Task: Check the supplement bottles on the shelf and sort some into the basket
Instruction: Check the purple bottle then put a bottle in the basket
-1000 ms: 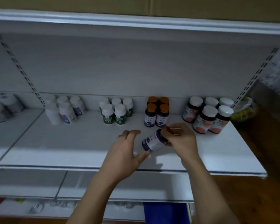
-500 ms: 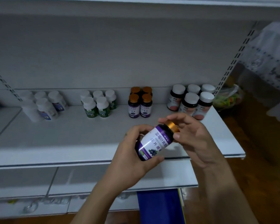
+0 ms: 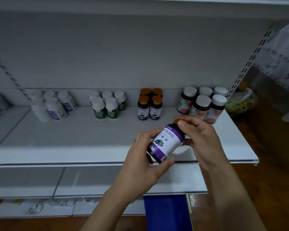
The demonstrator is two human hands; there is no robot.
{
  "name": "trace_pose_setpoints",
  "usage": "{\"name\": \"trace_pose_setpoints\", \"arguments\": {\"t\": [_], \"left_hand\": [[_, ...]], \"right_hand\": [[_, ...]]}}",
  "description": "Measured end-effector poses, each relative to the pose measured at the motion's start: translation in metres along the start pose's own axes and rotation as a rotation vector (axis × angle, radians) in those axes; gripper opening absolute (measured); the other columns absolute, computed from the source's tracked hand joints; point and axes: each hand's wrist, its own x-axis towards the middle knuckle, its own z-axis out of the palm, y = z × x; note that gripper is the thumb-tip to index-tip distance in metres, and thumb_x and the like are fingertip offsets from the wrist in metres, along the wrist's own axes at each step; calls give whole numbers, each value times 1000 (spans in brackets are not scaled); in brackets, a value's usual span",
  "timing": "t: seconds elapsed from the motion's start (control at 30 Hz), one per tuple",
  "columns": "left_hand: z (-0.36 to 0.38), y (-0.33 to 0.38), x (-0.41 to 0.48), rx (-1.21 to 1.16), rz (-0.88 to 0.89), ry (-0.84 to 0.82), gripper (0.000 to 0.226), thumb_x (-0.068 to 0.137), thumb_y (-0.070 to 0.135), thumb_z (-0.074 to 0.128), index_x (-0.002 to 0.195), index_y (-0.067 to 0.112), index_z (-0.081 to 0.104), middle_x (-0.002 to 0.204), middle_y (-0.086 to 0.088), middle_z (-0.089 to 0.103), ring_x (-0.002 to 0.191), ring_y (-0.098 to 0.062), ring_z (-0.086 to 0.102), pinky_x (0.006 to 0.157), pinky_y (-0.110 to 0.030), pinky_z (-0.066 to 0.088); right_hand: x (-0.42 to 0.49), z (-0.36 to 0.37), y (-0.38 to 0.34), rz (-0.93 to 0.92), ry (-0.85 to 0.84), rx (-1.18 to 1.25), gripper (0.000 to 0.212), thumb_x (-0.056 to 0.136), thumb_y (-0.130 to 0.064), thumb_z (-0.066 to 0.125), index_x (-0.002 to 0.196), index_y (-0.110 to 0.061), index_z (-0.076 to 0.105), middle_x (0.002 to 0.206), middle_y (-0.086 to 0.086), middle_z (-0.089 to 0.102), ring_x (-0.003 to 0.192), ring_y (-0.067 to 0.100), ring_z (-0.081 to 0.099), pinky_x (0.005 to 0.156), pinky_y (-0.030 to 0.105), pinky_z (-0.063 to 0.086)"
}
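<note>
Gripping purple-label bottle (image 3: pixel 165 143) base: left hand (image 3: pixel 140 165) | right hand (image 3: pixel 202 139) pinches cap

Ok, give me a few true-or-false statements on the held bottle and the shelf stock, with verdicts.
1. The left hand and right hand both hold the purple-label bottle. True.
2. That bottle stands upright on the shelf. False: it is tilted and held clear of the shelf.
3. Four orange-capped bottles stand at the shelf's back. True.
4. The green-label bottles have orange caps. False: their caps are white.
</note>
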Motion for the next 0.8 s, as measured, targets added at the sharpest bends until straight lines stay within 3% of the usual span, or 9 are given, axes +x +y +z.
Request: {"name": "trace_pose_setpoints", "arguments": {"t": [0.1, 0.23, 0.33, 0.47, 0.6, 0.7, 0.8], "left_hand": [[-8, -2, 2, 16, -28, -32, 55, 79, 31, 78, 126, 37, 50, 106, 17, 61, 86, -4, 58, 69, -14, 47], [-12, -1, 2, -154, -118, -99, 39, 89, 34, 64, 125, 36, 50, 100, 19, 64, 82, -1, 61, 70, -14, 49], [-14, -4, 3, -221, -141, -120, 37, 91, 46, 59, 126, 37, 52, 96, 19, 65, 77, -2, 60, 68, -18, 48], [-12, -5, 5, -311, -170, -97, 39, 85, 53, 49, 120, 38, 57, 89, 9, 65, 80, -30, 63, 66, -31, 51], [-13, -3, 7, -406, -186, -66, 31, 90, 40, 47, 117, 31, 61, 89, 4, 66, 76, -17, 63, 67, -31, 51], [-14, -4, 7, -396, -168, -98, 36, 83, 39, 65, 118, 34, 59, 94, 7, 66, 75, -11, 61, 70, -27, 53], [-12, -4, 9, -239, -166, -128, 59, 71, 24, 86, 119, 39, 54, 102, 13, 65, 85, -9, 65, 75, -28, 57]], "right_hand": [[0, 2, 0, -7, 19, -47, 29, 72, -38, 64, 92, -17, 70, 80, -3, 74, 71, 10, 68, 55, 26, 54], [1, 1, 1, -34, -7, -129, 32, 76, -44, 61, 97, -22, 72, 92, -4, 75, 89, 13, 69, 81, 42, 56], [2, -1, 0, -15, -104, -32, 28, 82, -37, 66, 105, -22, 71, 104, 3, 74, 96, 15, 69, 80, 32, 54], [2, -5, -4, -45, -249, 103, 48, 71, -48, 77, 113, -27, 71, 116, 8, 70, 105, 20, 65, 82, 28, 54], [0, -6, -3, -39, -255, 150, 51, 68, -38, 83, 114, -21, 70, 110, 11, 70, 102, 22, 65, 80, 29, 55], [-1, 0, -7, -23, -137, 101, 32, 75, -21, 75, 106, -16, 68, 93, 3, 74, 88, 16, 69, 72, 29, 56], [0, 6, -10, -6, -28, 49, 33, 69, -28, 69, 98, -12, 67, 81, -1, 75, 76, 11, 70, 61, 24, 55]]}}
